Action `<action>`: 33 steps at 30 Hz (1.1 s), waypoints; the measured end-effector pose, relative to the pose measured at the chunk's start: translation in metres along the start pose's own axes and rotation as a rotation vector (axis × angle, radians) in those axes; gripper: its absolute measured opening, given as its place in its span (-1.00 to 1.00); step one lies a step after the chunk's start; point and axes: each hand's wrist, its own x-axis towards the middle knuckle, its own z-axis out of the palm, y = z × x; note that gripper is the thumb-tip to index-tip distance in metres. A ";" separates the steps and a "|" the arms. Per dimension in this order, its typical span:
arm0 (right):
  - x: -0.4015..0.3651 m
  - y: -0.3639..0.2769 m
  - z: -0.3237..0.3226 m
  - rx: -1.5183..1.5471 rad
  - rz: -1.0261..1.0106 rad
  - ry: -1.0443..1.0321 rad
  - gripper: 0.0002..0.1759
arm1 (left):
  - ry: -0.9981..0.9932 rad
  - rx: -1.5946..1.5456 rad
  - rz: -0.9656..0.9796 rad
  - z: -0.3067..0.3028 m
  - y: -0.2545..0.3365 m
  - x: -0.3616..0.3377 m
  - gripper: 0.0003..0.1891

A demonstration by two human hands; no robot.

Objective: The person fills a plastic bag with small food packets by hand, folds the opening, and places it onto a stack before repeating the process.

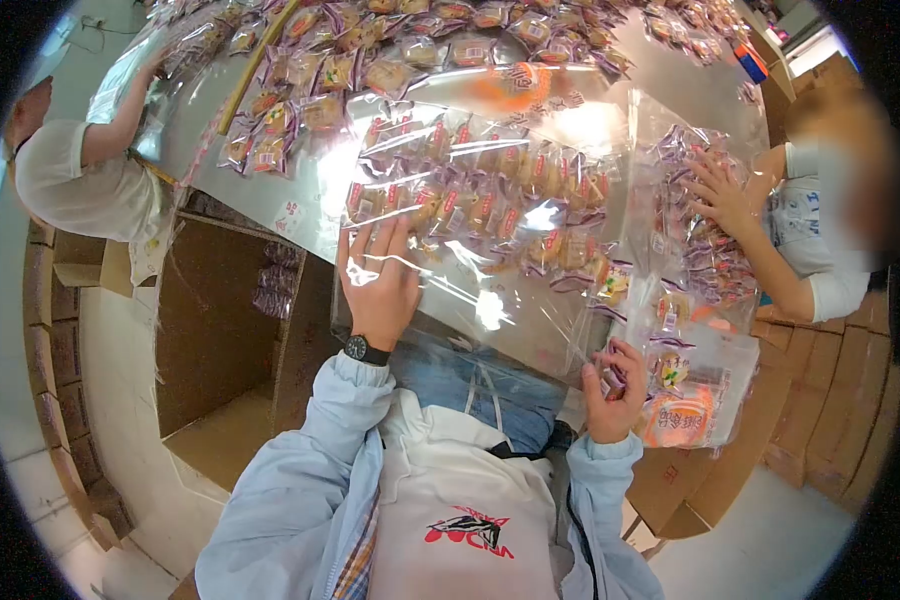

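Observation:
A large clear plastic bag (460, 270) lies flat on the metal table, with rows of small wrapped snacks (480, 210) inside it. My left hand (378, 280), with a black watch at the wrist, rests on the bag's near left part, fingers spread and pointing at the snack rows. At the bag's near right corner is my right hand (615, 390), its fingers curled around a small purple-edged snack packet. Just right of that hand lies another clear bag with an orange print (680, 412) and packets inside.
A co-worker's hands (727, 195) press on a filled bag at the right. Another person's arm (120, 125) reaches onto the table at the far left. Loose packets (370, 60) cover the table's far side. Open cardboard boxes (220, 340) stand below the near edge.

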 end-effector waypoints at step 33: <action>-0.032 -0.077 0.048 0.369 0.117 -0.750 -0.41 | -0.003 -0.193 0.157 0.042 0.032 0.024 -0.58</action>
